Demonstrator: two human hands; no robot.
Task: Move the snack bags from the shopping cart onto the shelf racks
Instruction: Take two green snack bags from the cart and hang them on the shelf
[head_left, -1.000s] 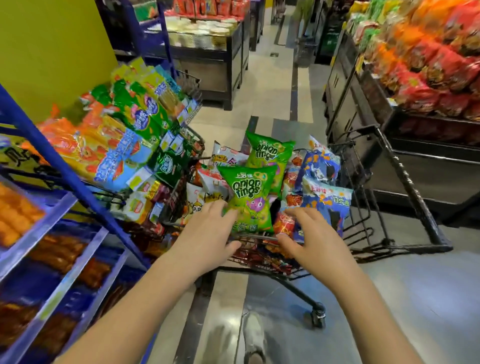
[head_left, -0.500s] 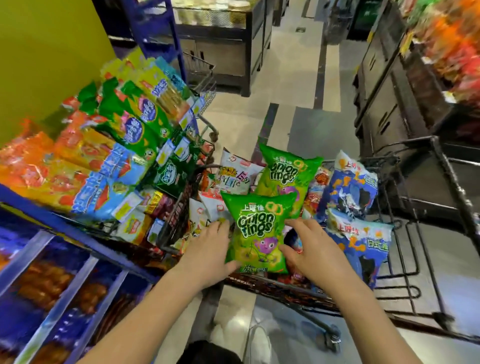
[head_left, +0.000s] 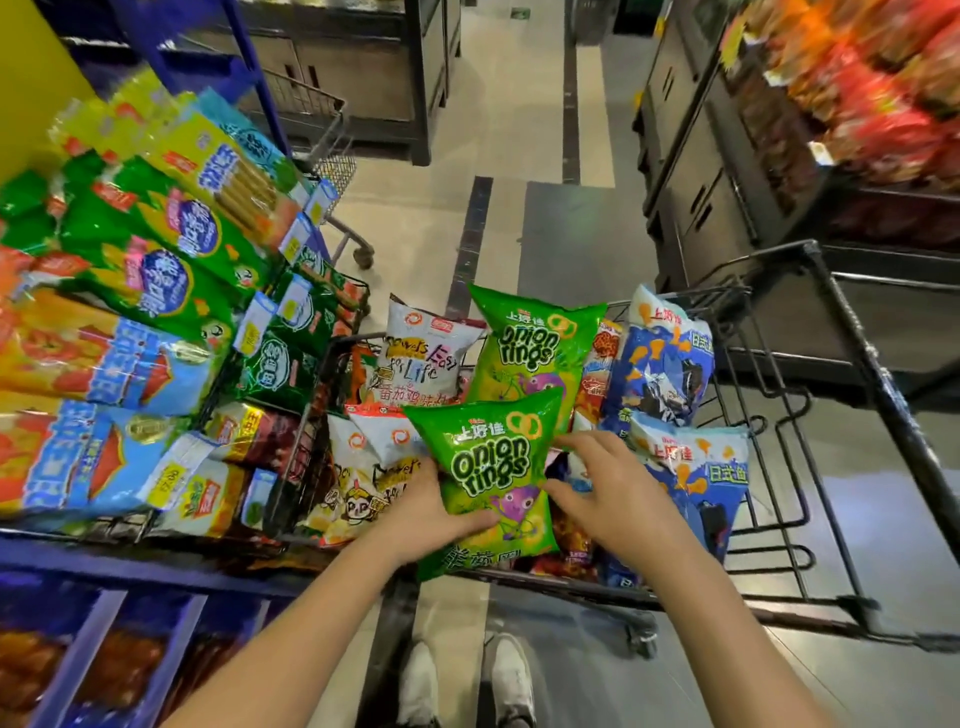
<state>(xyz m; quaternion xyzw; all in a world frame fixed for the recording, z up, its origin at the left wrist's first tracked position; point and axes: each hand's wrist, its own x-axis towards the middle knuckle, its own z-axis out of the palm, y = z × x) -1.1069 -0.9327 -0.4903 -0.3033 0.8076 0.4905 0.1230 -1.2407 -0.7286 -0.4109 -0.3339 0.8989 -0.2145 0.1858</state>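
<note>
1. The left hand (head_left: 431, 512) grips the front onion rings bag (head_left: 488, 467). Its thumb is on the front of the bag, low on the left side.
2. The right hand (head_left: 613, 499) is at the right edge of the same bag, with its fingers spread. I cannot tell if it pinches the bag or only touches it.
3. This bag is tilted up at the near end of the shopping cart (head_left: 779, 467). It has not gone to the shelf rack (head_left: 130, 566).
4. The cart looks full. Behind it is a second onion rings bag (head_left: 535, 348). There are white snack bags (head_left: 421, 358) on the left and blue snack bags (head_left: 660, 358) on the right. Red bags peek out from under them.
5. The rack on the left, just beside the cart, already holds many green, yellow and blue bags (head_left: 156, 270). I cannot tell if any came from this cart.
6. So I think the job is near its start. Almost all the bags in the cart are left to move.
</note>
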